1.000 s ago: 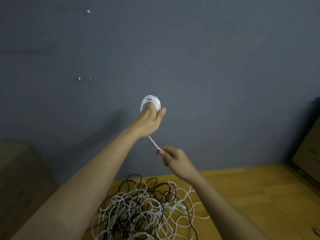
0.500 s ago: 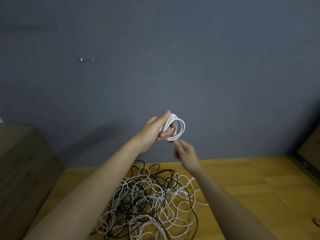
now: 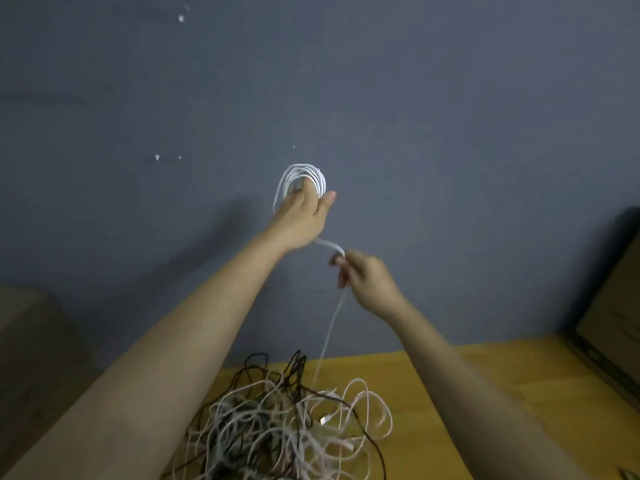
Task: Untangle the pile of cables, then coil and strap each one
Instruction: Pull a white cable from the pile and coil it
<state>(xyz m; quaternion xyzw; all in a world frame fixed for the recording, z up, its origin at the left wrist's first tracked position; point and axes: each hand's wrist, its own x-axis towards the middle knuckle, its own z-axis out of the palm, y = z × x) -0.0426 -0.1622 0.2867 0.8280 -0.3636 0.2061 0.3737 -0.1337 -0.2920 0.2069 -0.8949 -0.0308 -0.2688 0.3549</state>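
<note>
A: Where was the white cable (image 3: pixel 302 177) at that point?

B: Part of it sat as a small coil round the fingers (image 3: pixel 304 188) of the left hand (image 3: pixel 300 216), held up in front of the grey wall (image 3: pixel 450 133). From there a short length ran down to the right hand (image 3: pixel 367 278), whose fingers (image 3: pixel 341 268) pinched it, and the rest dropped slack into the pile of cables (image 3: pixel 287 420) on the wooden surface (image 3: pixel 502 393).

A: How would you expect it to handle?

B: Light and limp, I judged; it hung in a loose curve and bent sharply at the pinch. Being thin and smooth, it would likely slip, so the pinch close to the coil seemed the right hold, feeding one loop at a time.

A: Any snags?

B: The tail went straight into the tangle of white and black strands, so a hard pull could drag the heap along.

A: Room to move?

B: Open air to the right of the hands; a cardboard box (image 3: pixel 616 323) stood at the far right, another box (image 3: pixel 31 358) at the left.
</note>
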